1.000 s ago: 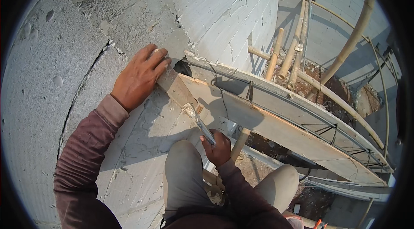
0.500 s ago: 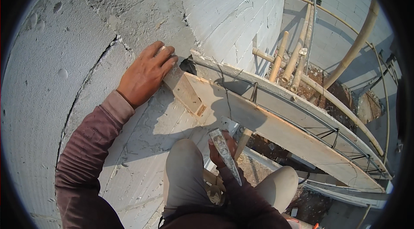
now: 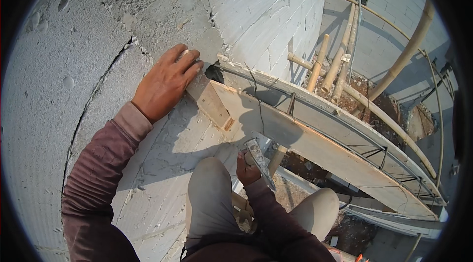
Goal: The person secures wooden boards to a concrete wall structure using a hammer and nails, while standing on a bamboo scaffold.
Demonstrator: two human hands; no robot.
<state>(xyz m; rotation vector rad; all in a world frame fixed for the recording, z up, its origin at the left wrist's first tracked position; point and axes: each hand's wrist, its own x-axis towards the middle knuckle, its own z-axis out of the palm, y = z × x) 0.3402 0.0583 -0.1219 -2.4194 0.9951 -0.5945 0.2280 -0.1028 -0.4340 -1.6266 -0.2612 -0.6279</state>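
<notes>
My left hand (image 3: 165, 82) is curled over the upper end of a short wooden board (image 3: 210, 102), which stands against the end of a long formwork board (image 3: 320, 148). In my right hand (image 3: 248, 169) is a hammer (image 3: 258, 157), its worn metal head uppermost, held below the short board and between my knees. The handle is mostly hidden under the head and fingers. The hammer is apart from both boards.
A steel rebar cage (image 3: 364, 152) runs between the long board and a second thin panel (image 3: 295, 87). Grey block walls (image 3: 266, 20) rise on the left and ahead. Bamboo poles (image 3: 404, 57) stand at the right, over rubble-strewn ground (image 3: 382, 109) far below.
My right hand and the hammer have moved slightly forward, up the picture, and the hammer head has turned a little. My left hand stays on the short board.
</notes>
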